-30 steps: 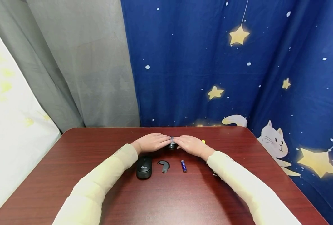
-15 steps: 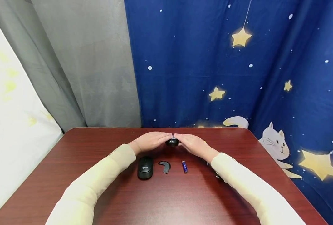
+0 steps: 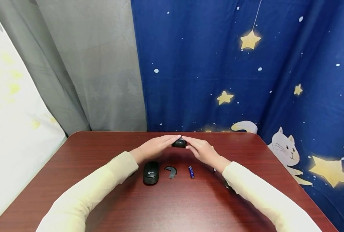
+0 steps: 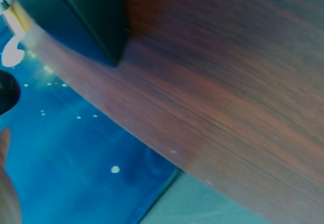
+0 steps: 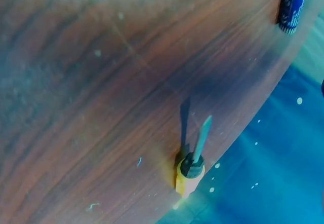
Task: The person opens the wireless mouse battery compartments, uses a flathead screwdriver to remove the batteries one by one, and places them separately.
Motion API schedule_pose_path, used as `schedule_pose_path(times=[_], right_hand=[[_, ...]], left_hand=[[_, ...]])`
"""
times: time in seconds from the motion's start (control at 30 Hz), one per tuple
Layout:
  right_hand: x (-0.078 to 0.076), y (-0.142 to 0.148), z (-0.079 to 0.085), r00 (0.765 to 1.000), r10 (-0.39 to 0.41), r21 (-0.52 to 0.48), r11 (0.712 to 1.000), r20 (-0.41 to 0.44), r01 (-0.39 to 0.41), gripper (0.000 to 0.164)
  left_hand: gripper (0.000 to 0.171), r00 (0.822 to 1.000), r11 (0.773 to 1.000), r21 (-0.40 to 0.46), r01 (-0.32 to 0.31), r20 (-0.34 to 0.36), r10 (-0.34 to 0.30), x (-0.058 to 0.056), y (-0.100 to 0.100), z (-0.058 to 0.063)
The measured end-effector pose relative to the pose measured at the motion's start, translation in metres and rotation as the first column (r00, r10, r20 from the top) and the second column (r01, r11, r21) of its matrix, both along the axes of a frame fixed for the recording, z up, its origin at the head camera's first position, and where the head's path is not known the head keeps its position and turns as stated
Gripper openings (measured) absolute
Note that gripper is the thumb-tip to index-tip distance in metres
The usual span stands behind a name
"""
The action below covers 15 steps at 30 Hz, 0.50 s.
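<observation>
Near the table's back edge my left hand [image 3: 152, 147] and right hand [image 3: 205, 150] hold a glossy black rounded object [image 3: 179, 143] between them. Their fingers lie long over its two sides, and the right thumb shows below; the object's kind cannot be told. At the left wrist view's edge its black side [image 4: 7, 92] shows beside a bit of the hand. A black computer mouse [image 3: 151, 173] lies in front of the left hand, a curved black-and-grey piece with a USB-like plug [image 3: 172, 173] to its right. A blue battery [image 3: 191, 172] lies in front of the right hand.
A yellow-handled screwdriver [image 5: 190, 176] lies under the right forearm, mostly hidden in the head view. Small pieces [image 3: 227, 185] peek out beside the right sleeve. The dark red wooden table [image 3: 160, 206] ends at curtains [image 3: 195, 80] behind.
The black rounded object has risen and moved slightly away between both hands, and more of its dark side shows. The hands now angle more upward. The head view has shifted a little.
</observation>
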State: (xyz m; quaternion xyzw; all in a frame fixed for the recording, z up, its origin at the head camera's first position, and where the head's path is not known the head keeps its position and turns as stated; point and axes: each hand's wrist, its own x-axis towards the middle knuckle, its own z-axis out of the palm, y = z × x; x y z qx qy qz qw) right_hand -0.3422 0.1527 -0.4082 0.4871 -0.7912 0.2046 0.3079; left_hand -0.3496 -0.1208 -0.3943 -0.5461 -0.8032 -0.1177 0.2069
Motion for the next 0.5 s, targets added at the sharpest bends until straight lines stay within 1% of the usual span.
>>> schedule_pose_path(times=[0.1,0.17,0.23,0.3,0.4,0.47,0.5], right_hand=[[0.006,-0.001,0.001,0.999,0.007,-0.034,0.999,0.034,-0.006,0.049],[0.009,-0.003,0.001,0.997,0.01,-0.058,0.998,0.073,-0.006,0.047],[0.012,-0.005,0.003,0.991,0.019,-0.093,0.996,0.133,-0.007,0.044],[0.015,-0.007,0.004,0.978,0.028,-0.136,0.991,0.208,0.0,0.041],[0.02,-0.01,0.008,0.94,0.05,-0.214,0.977,0.337,0.025,0.036],[0.024,-0.012,0.01,0.904,0.07,-0.264,0.963,0.421,0.048,0.034],[0.026,-0.013,0.011,0.881,0.087,-0.291,0.955,0.465,0.06,0.033]], left_hand=[[0.066,1.0,0.999,0.026,0.025,0.004,-0.026,0.005,0.001,0.003],[0.066,0.999,0.997,0.056,0.047,0.016,-0.048,0.009,0.001,0.005],[0.066,0.997,0.993,0.096,0.063,0.039,-0.067,0.012,0.002,0.005],[0.065,0.994,0.988,0.138,0.062,0.08,-0.074,0.015,0.001,0.005],[0.063,0.982,0.979,0.2,0.035,0.174,-0.07,0.019,0.003,0.004],[0.06,0.968,0.97,0.241,0.005,0.243,-0.065,0.022,0.004,0.004],[0.059,0.959,0.965,0.26,-0.014,0.278,-0.061,0.024,0.005,0.003]])
